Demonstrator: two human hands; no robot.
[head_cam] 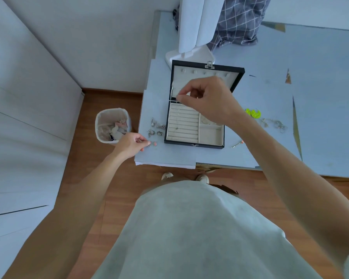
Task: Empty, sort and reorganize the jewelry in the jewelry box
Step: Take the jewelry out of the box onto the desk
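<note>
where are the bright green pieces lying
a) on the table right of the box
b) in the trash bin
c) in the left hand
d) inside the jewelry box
a: the bright green pieces lie on the table to the right of the open jewelry box, just past the right hand's wrist.

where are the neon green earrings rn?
Head view: the neon green earrings lie on the table right of the open jewelry box, beside the right forearm, with a silver jewelry pile further right.
</note>
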